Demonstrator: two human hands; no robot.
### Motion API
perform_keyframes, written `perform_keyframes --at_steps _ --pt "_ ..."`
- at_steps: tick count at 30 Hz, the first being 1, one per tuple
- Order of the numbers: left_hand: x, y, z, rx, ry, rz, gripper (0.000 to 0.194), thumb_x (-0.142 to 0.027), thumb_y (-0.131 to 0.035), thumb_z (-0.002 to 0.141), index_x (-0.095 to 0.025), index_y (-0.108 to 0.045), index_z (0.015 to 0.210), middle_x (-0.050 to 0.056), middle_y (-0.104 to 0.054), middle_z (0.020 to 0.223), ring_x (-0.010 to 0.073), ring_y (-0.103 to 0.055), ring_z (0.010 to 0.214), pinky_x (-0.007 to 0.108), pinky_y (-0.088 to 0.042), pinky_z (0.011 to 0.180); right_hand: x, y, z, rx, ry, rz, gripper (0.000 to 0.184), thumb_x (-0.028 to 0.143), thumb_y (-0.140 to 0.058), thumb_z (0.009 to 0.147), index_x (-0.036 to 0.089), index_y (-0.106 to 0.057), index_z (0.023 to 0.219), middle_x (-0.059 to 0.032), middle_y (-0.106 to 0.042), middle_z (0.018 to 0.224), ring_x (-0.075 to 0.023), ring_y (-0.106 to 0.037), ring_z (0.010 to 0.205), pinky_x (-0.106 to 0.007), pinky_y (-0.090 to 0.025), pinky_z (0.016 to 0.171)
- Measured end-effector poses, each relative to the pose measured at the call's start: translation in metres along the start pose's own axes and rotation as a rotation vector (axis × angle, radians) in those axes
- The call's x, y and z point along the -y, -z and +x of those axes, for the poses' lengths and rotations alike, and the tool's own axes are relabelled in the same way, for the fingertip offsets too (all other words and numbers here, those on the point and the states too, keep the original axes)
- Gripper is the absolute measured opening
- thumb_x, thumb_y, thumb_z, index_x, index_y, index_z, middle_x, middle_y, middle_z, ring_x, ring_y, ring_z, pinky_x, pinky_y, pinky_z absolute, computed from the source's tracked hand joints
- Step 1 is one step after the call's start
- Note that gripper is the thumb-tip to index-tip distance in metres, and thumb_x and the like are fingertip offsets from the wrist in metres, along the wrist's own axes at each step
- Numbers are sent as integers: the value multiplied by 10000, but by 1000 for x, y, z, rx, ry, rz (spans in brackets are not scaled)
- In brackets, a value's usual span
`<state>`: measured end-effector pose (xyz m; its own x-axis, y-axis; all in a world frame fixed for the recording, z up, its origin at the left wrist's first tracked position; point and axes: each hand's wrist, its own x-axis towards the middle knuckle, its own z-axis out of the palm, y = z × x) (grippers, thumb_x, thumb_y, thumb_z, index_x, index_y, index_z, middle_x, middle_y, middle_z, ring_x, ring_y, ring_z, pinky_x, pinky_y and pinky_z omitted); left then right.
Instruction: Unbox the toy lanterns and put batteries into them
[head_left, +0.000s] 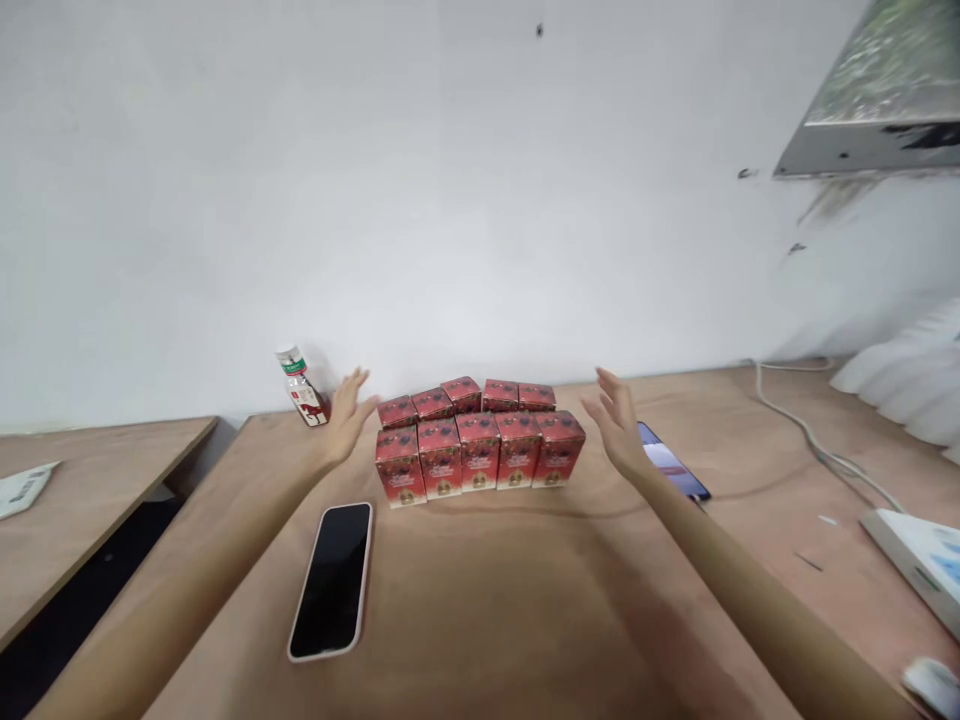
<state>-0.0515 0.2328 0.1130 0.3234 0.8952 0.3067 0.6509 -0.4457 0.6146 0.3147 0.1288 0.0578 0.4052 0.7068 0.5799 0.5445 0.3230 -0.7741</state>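
Observation:
Small red gift boxes [478, 455] with printed fronts stand side by side in two rows on the wooden table. The back row [460, 394] shows mostly its tops, and its lower part is hidden by the front row. At the left end of the rows is my left hand [346, 418], fingers stretched out and apart, holding nothing. My right hand [616, 422] is open at the right end, fingers spread, also without anything in it. Both palms face inward toward the boxes, and a small gap shows between each hand and the nearest box.
A phone [332, 580] with a dark screen lies front left. Another phone [673, 462], its screen lit, lies beyond my right forearm. A bottle [303, 386] stands by the wall. A pale cable [806, 435] and a white box [919, 560] are at right.

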Motion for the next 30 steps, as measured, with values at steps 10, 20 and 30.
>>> perform_keyframes --at_steps 10,20,30 --pt "-71 -70 93 503 -115 404 788 -670 -373 793 -115 -350 1352 209 -455 1380 345 -477 1227 458 -341 1000 46 -73 73 806 47 -644 728 687 -470 786 270 -374 1375 -126 -446 1403 -401 -429 1234 -657 -288 967" --pt "-67 -70 86 615 -181 471 708 -703 -354 776 -192 -454 1255 148 -580 1256 307 -573 1079 400 -417 909 28 -68 79 976 244 -659 594 640 -461 823 313 -439 1319 -70 -488 1373 -336 -454 1205 -533 -321 960" --pt "-79 -61 89 763 -247 374 632 -652 -321 807 -188 -529 1181 95 -571 1286 251 -550 1114 331 -403 940 34 -57 79 882 290 -518 473 527 -368 918 268 -482 1297 -98 -545 1295 -293 -486 1181 -498 -357 958"
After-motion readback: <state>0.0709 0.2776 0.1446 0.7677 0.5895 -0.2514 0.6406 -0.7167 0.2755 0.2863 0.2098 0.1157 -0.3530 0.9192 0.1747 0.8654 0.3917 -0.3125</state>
